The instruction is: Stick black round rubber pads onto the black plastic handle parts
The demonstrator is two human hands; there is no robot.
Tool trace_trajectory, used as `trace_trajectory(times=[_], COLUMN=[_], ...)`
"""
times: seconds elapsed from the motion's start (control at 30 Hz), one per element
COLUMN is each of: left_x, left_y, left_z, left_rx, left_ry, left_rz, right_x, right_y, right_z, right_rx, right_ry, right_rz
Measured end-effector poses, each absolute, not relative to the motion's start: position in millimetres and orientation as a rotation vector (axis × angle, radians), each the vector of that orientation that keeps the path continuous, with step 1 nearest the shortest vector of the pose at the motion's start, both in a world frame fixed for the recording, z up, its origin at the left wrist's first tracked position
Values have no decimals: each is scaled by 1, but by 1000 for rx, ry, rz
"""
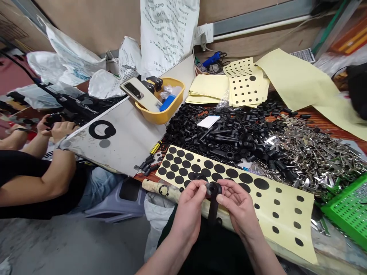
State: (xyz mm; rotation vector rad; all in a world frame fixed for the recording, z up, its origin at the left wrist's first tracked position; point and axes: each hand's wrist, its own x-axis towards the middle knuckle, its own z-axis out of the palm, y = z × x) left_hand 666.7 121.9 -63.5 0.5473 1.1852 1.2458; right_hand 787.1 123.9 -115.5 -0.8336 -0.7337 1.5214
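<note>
A black lever-shaped part [213, 196] is held just over the near edge of the yellow sticker sheet [286, 214]. It is pinched narrowly between thumb and fingertips of the left hand [190, 198] and the right hand [237, 204]. Its round head is turned up and its stem hangs down between the wrists. By the look of it, a black disc is being set onto that head. Whether it is fully seated cannot be told, since the thumbs cover the rim. Judged from this, the next move calls for the disc to be centred and pressed flat all round without being creased.

Beyond the sheet a heap of black plastic parts [226, 133] is piled, and to its right bright metal pieces [315, 152] are spread. At the sheet's right end a green crate [346, 214] is seen. Left of the sheet, a white board [120, 141] bears a black ring mark. Far behind the sheet a white sack [166, 34] is printed with upside-down lines; only "Good" is made out, and no brand is legible. A co-worker's hands [54, 128] are busy well to the left.
</note>
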Motion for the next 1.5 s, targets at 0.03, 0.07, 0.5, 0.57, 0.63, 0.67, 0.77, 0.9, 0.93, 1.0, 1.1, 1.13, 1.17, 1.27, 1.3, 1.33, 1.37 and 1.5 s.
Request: trace_trajectory(times=[0.03, 0.07, 0.5, 0.57, 0.63, 0.67, 0.77, 0.9, 0.93, 1.0, 1.1, 1.13, 1.17, 1.27, 1.3, 1.33, 1.37, 1.5], left_x=[666, 666, 663, 662, 659, 657, 653, 652, 652, 650, 643, 640, 638, 634, 635, 636, 638, 644], left_y=[121, 121, 119, 117, 114, 112, 107, 106, 107, 109, 113, 114, 115, 118, 118, 118, 118, 118], left_z=[-61, -60, -59, -61, -62, -62, -61, -61, -61, -63, -66, -67, -67, -69, -69, -69, -69, -68], left_rx=[527, 501, 834, 841, 819, 820, 913, 914, 873, 793, 734, 735, 745, 758, 744, 726, 709, 691], left_ry=[1151, 1104, 1218, 1201, 1156, 1136, 1105, 1092, 1084, 1055, 993, 971, 953, 921, 918, 920, 927, 991], left_rz=[1222, 1195, 1225, 1207, 1181, 1171, 1136, 1163, 1185, 1191, 1059, 1001, 956, 933, 957, 985, 1009, 1072], right_x=[787, 787, 780, 778, 776, 776, 779, 783, 783, 784, 784, 784, 785, 784, 784, 783, 782, 778], right_y=[124, 125, 109, 109, 110, 111, 112, 114, 115, 116, 118, 118, 118, 116, 115, 113, 112, 107], right_z=[-115, -115, -84, -82, -83, -83, -85, -82, -80, -76, -72, -71, -71, -70, -70, -70, -70, -70], right_rx=[-847, -864, -1200, -1205, -1239, -1257, -1314, -1338, -1323, -1273, -1202, -1189, -1182, -1203, -1228, -1256, -1278, -1249], right_ry=[-738, -748, -1464, -1497, -1473, -1456, -1409, -1258, -1207, -1127, -1069, -1065, -1066, -1136, -1190, -1254, -1320, -1504], right_rz=[1513, 1500, 644, 603, 560, 545, 582, 914, 1010, 1162, 1284, 1308, 1327, 1293, 1221, 1110, 975, 591])
